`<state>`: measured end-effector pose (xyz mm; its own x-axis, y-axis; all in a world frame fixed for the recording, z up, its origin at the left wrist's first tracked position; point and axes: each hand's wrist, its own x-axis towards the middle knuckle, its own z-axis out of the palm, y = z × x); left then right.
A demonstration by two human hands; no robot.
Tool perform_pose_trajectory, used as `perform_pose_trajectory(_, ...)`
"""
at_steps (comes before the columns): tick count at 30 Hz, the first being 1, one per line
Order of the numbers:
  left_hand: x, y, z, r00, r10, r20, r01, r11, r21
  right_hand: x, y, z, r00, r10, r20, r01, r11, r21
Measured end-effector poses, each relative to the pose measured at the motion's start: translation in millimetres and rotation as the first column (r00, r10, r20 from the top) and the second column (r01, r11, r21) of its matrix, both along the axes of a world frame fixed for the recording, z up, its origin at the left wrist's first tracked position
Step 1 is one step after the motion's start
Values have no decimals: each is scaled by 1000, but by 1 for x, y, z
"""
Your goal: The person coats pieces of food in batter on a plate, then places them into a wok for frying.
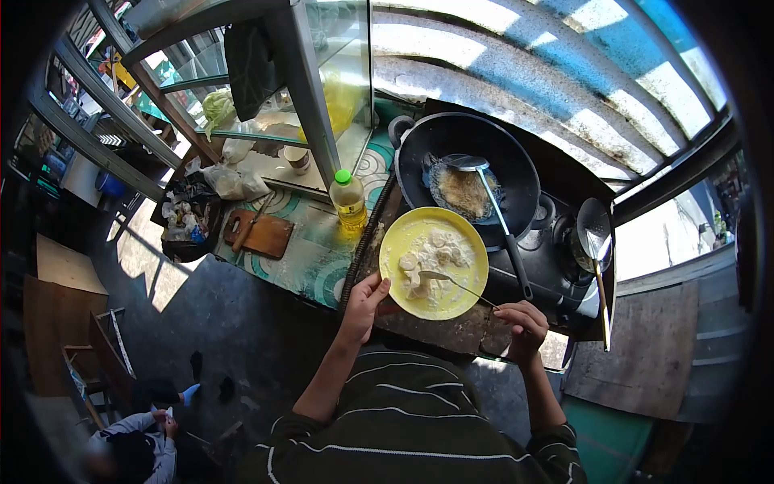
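Observation:
My left hand (364, 309) grips the near left rim of a yellow plate (393, 282), its thumb on top. White flour and several floured pieces of food (439, 248) lie on the plate. Between the fingers of my right hand (525, 324) is the handle of a metal spoon (459, 285); the spoon's bowl rests among the floury pieces. Just beyond the plate, a black wok (512, 145) holds bubbling oil with something frying in it (459, 194). A spatula (501, 214) leans in the wok, its dark handle reaching over the near rim.
A gas stove (524, 278) carries the wok. A strainer with a wooden handle (599, 298) stands at right. Left are an oil bottle (347, 202), a cutting board with a knife (268, 236), plastic bags (230, 179) and a glass cabinet (343, 89). A person (145, 448) sits at lower left.

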<state>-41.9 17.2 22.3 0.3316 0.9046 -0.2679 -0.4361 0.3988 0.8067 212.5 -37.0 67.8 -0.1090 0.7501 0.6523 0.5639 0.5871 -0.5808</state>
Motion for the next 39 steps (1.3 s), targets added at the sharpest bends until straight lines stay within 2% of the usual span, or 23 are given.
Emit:
perform_pose_trajectory(1, 0, 1, 3, 1000, -24, -16, 24, 1000, 0, -1, 1, 1, 1000, 0, 1, 0, 1000, 0)
perform_pose_trajectory(3, 0, 3, 5, 998, -51, -35, 51, 999, -1, -5, 2, 3, 983, 121, 138, -128, 991, 42)
perform_pose_trajectory(4, 0, 5, 5, 997, -64, -44, 64, 998, 5, -5, 0, 7, 976, 159, 146, -163, 987, 12)
perform_pose_trajectory(9, 3, 3, 1, 996, -92, -14, 92, 996, -5, 4, -1, 13, 979, 165, 120, -169, 985, 27)
perform_pose_trajectory(11, 6, 3, 2, 997, -73, -22, 73, 997, -3, 2, 0, 16, 959, 178, 221, -188, 982, 24)
perform_pose_trajectory(13, 8, 2, 3, 998, -53, -25, 53, 999, -7, 2, -5, 15, 945, 221, 243, -224, 974, -14)
perform_pose_trajectory(16, 7, 2, 1, 999, -25, -21, 25, 1000, -4, 5, -7, 12, 996, 67, 57, -69, 997, 25)
perform_pose_trajectory(19, 9, 1, 2, 999, 34, -2, -34, 999, 12, 14, -18, -2, 964, -176, -201, 136, 971, -197)
perform_pose_trajectory(20, 11, 0, 4, 997, 82, 10, -82, 996, 18, 11, -21, -5, 963, -176, -202, 137, 971, -196)
perform_pose_trajectory(22, 15, -1, 6, 994, 112, 10, -112, 993, 38, 1, -26, -9, 889, -276, -365, 160, 935, -317)
perform_pose_trajectory(25, 20, -3, 7, 988, 154, 0, -153, 987, 56, -14, -33, -14, 838, -308, -451, 137, 918, -373)
perform_pose_trajectory(27, 22, -2, 8, 986, 164, -10, -164, 985, 60, -14, -33, -17, 844, -290, -451, 124, 924, -361)
perform_pose_trajectory(30, 23, -3, 10, 989, 150, 15, -150, 987, 60, -3, -21, -12, 838, -307, -451, 236, 950, -206)
perform_pose_trajectory(31, 22, -3, 12, 991, 132, 37, -134, 989, 55, 6, -19, -10, 862, -336, -380, 275, 939, -207)
perform_pose_trajectory(34, 19, -1, 11, 993, 102, 52, -105, 992, 63, 17, -18, -10, 853, -343, -394, 257, 932, -255)
perform_pose_trajectory(36, 13, -1, 9, 995, 92, 37, -95, 993, 70, 15, -24, -7, 966, -101, -238, 65, 986, -156)
perform_pose_trajectory(39, 4, 2, 6, 1000, 16, 0, -16, 997, 77, 25, -18, 3, 967, -112, -229, 94, 992, -88)
